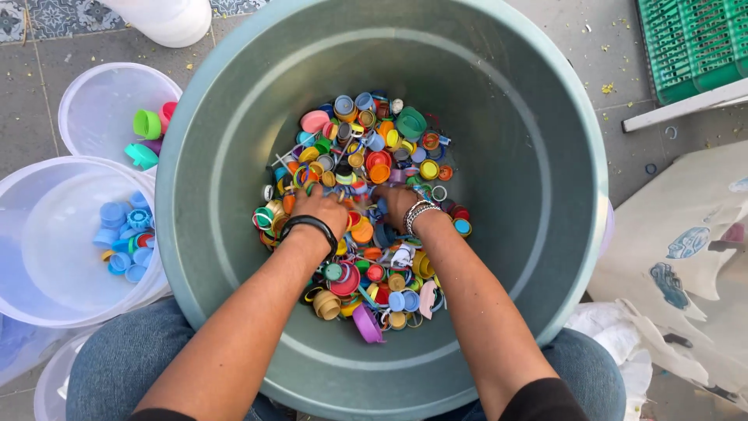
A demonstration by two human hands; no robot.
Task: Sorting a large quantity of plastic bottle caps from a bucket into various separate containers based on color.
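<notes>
A big grey-green plastic tub (pixel 545 156) stands between my knees. A heap of mixed coloured plastic bottle caps and rings (pixel 366 156) lies on its bottom. Both my hands reach down into the heap. My left hand (pixel 321 207), a black band at its wrist, rests knuckles-up on the caps with its fingers curled into them. My right hand (pixel 396 204), with metal bracelets at the wrist, lies close beside it, fingers dug in. Whether either hand grips a cap is hidden.
Left of the tub stand translucent white buckets: the far one (pixel 93 101) holds green, pink and teal caps, the near one (pixel 54 249) holds blue caps. A green crate (pixel 693 43) stands at the top right. Crumpled printed paper (pixel 686 257) lies to the right on the paved floor.
</notes>
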